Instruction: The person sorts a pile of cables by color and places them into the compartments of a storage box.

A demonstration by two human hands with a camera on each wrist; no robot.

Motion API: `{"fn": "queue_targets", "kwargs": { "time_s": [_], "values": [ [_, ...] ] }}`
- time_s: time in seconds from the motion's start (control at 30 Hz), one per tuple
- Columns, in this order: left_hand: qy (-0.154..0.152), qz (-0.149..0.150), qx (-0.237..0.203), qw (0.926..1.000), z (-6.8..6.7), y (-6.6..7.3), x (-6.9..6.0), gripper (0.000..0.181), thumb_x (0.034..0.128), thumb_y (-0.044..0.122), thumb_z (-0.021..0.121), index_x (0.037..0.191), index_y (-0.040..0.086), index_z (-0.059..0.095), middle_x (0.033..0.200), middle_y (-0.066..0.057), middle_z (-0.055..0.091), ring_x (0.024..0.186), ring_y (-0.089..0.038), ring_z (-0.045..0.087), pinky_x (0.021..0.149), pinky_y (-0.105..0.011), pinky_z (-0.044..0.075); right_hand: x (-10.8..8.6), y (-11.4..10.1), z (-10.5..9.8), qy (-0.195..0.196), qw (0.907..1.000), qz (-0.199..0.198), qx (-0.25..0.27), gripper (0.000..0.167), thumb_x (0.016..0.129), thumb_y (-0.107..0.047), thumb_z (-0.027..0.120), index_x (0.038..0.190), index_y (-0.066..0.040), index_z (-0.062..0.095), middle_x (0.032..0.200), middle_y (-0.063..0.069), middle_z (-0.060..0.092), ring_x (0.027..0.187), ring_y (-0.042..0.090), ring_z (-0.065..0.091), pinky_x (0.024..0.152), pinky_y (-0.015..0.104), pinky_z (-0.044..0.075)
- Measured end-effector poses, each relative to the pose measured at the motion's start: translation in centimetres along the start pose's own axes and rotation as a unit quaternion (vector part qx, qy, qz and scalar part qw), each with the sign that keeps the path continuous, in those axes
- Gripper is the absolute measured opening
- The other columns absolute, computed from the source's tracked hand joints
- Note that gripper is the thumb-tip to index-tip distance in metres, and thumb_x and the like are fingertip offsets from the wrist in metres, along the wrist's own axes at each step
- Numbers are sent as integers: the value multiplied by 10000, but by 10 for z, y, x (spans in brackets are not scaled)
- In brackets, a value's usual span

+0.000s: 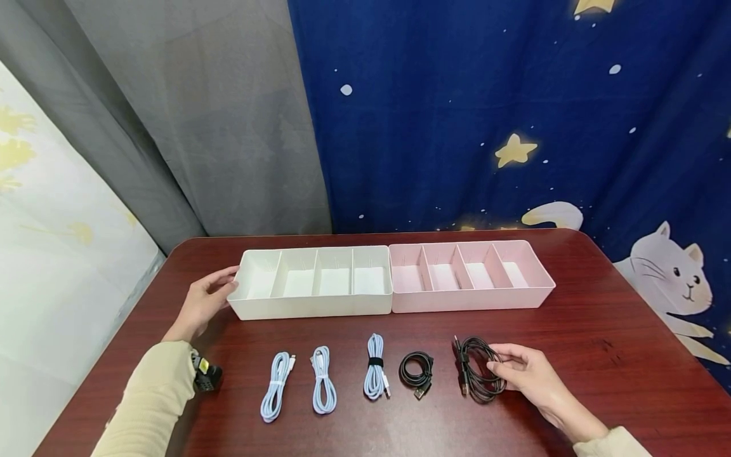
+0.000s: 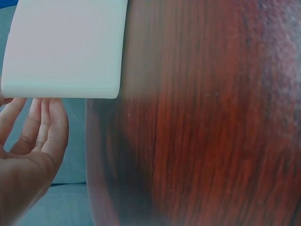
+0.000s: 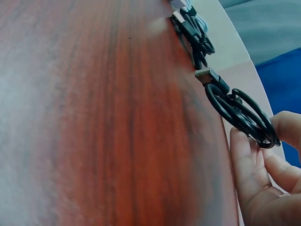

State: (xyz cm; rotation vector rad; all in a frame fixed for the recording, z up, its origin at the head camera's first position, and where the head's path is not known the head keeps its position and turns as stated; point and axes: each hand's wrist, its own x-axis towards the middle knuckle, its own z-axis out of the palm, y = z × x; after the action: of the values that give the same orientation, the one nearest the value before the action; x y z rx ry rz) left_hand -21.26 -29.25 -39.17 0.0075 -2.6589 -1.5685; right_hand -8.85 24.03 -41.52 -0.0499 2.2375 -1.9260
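Note:
At the left end of a white divided box (image 1: 313, 308), my left hand (image 1: 207, 303) touches the end wall with its fingertips. In the left wrist view its fairly straight fingers (image 2: 57, 125) reach the white box's end, and their tips are partly hidden. My right hand (image 1: 528, 376) pinches the right side of a coiled black cable (image 1: 478, 365) between thumb and fingers. The right wrist view shows this larger black cable (image 3: 240, 113) with its metal USB plug pointing away from the hand. A pink divided box (image 1: 474, 301) stands end to end with the white one.
Left of the held cable lie a smaller black coiled cable (image 1: 415, 373), a light blue cable (image 1: 375, 371) with a black strap, and two more bundles, a blue cable (image 1: 323, 384) and another blue cable (image 1: 276, 390). The dark red table (image 1: 445, 431) ends before curtains (image 1: 434, 127).

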Motion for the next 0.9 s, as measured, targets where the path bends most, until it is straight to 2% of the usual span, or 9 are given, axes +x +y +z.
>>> {"fn": "queue_targets", "kwargs": {
  "time_s": [0.33, 0.47, 0.57, 0.77, 0.9],
  "values": [
    [23, -20, 10, 10000, 1, -2, 1, 490, 908, 302, 495, 1313, 36, 416, 1153, -154, 452, 814, 33, 505, 680, -251, 486, -2, -13, -4, 92, 9991, 48, -413, 443, 817, -64, 619, 1146, 182, 454, 881, 133, 595, 715, 94, 591, 585, 309, 499],
    [24, -19, 12, 10000, 1, -2, 1, 490, 908, 305, 494, 1315, 43, 416, 1162, -165, 449, 817, 29, 500, 678, -243, 482, -2, -18, -5, 247, 9982, 23, -547, 428, 805, -55, 628, 1139, 165, 476, 886, 131, 602, 702, 77, 582, 561, 293, 489],
    [41, -8, -3, 10000, 1, -1, 2, 486, 909, 297, 495, 1315, 43, 417, 1162, -173, 448, 813, 28, 498, 666, -228, 477, -1, -22, -6, 329, 9973, -77, -656, 419, 799, -49, 633, 1133, 157, 487, 877, 123, 608, 691, 71, 578, 549, 288, 481],
    [81, -27, -41, 10000, 1, -1, 1, 481, 910, 288, 496, 1313, 38, 418, 1153, -164, 446, 804, 29, 497, 653, -217, 474, 4, -29, -12, 236, 9962, -466, -699, 373, 802, -47, 628, 1101, 143, 511, 842, 83, 600, 691, 72, 586, 556, 295, 490],
    [93, -36, -77, 9999, 2, -2, 1, 481, 908, 289, 499, 1308, 32, 422, 1154, -167, 447, 802, 29, 500, 658, -226, 478, 5, -37, -16, 281, 9947, -533, -838, 358, 809, -43, 622, 1108, 125, 518, 822, 27, 597, 688, 56, 577, 549, 279, 485]
  ]
}}
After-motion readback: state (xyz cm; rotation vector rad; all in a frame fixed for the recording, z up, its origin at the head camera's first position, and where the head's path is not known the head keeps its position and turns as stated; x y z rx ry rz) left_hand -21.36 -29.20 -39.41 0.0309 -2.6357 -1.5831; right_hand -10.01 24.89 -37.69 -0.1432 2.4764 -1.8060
